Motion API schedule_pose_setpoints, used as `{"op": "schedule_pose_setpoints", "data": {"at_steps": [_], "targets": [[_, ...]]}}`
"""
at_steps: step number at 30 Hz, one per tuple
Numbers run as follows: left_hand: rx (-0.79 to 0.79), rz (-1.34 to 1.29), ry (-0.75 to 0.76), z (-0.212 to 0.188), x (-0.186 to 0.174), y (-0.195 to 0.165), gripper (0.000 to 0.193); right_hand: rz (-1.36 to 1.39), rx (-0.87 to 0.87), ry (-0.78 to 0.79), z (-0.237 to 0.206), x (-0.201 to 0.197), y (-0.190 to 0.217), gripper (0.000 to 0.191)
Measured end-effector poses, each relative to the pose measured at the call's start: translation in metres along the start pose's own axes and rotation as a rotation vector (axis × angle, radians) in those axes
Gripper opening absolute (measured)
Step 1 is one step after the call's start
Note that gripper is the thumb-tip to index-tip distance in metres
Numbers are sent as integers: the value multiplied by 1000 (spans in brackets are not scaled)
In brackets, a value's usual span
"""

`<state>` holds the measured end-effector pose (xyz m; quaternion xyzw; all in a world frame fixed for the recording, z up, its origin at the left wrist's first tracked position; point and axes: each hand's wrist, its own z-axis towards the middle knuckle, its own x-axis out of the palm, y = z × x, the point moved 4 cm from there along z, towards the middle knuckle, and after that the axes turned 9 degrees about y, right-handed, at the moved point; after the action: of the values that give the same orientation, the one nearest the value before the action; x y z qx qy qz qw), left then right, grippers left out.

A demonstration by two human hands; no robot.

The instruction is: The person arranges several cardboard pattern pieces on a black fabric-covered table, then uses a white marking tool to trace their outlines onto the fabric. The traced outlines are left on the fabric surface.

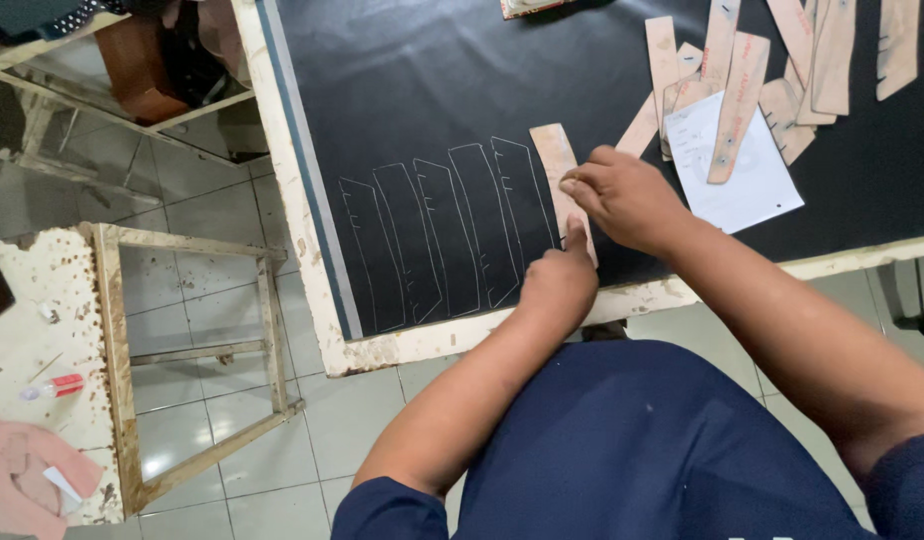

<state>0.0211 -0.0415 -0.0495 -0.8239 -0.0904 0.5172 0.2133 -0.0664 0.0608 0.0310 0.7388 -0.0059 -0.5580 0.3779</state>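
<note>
Both hands press a long tan cardboard template strip (559,175) flat on the black sheet-covered worktop (402,90).
Right hand (627,200) pins its middle with closed fingers; left hand (559,280) fingertip holds the lower end, beside five white traced outlines (437,235).

We see even, soft daylight with no hard shadows. The floor tiles (197,440) carry a pale glare patch at lower left. The black sheet (422,90) reflects a faint sheen near its left margin. Focus is sharp centrally; straight edges bow slightly outward toward the frame borders.
</note>
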Motion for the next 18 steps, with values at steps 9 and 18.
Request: {"op": "schedule_pose_setpoints", "data": {"at_steps": [9,18], "targets": [[281,202,-269,1,13,3,36,9,31,275,27,24,14,29],[369,342,-463,-15,-30,-5,25,-122,-103,83,61,21,-7,22]]}}
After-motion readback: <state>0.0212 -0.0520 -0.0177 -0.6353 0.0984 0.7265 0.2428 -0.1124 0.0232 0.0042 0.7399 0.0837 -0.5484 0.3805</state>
